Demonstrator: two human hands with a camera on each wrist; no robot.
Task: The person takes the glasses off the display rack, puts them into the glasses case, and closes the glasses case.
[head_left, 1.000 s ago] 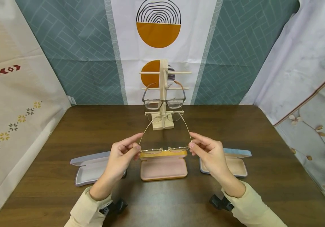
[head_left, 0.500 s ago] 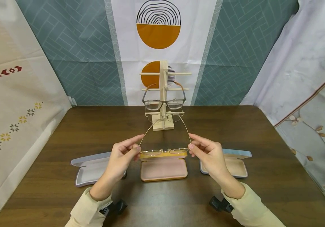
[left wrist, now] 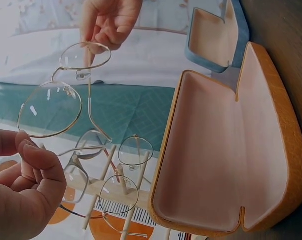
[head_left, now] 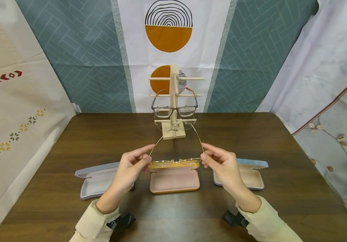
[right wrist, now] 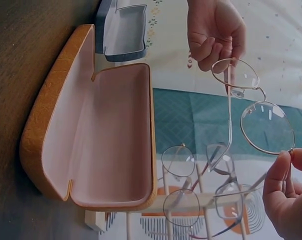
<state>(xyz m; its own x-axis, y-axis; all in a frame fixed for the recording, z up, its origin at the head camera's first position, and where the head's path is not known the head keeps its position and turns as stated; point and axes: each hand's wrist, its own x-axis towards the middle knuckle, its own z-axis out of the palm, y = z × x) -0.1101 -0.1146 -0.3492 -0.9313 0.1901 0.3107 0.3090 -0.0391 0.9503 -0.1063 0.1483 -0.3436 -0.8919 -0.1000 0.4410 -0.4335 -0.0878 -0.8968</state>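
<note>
Both hands hold up a pair of gold wire-rimmed eyeglasses [head_left: 190, 161], one at each side near the hinges. My left hand [head_left: 131, 167] pinches the left temple between thumb and fingers. On the other side, my right hand [head_left: 224, 164] pinches the right temple the same way. The temples are unfolded and point away toward the stand, with the round lenses nearer me. Below the lenses an orange-yellow glasses case [head_left: 174, 181] lies open, its pink lining bare; the wrist views show it apart from the eyeglasses.
Behind the hands stands a wooden display rack [head_left: 174, 72] with dark-framed glasses [head_left: 176, 109] and thin-rimmed glasses [right wrist: 181, 207] on it. A grey-blue open case [head_left: 93, 186] lies left, partly behind the left hand. A blue open case [head_left: 254, 178] lies right.
The eyeglasses' temple tips have dipped slightly toward me, and the fingers sit a touch lower. Both hands keep their hold; cases and rack stay put.
</note>
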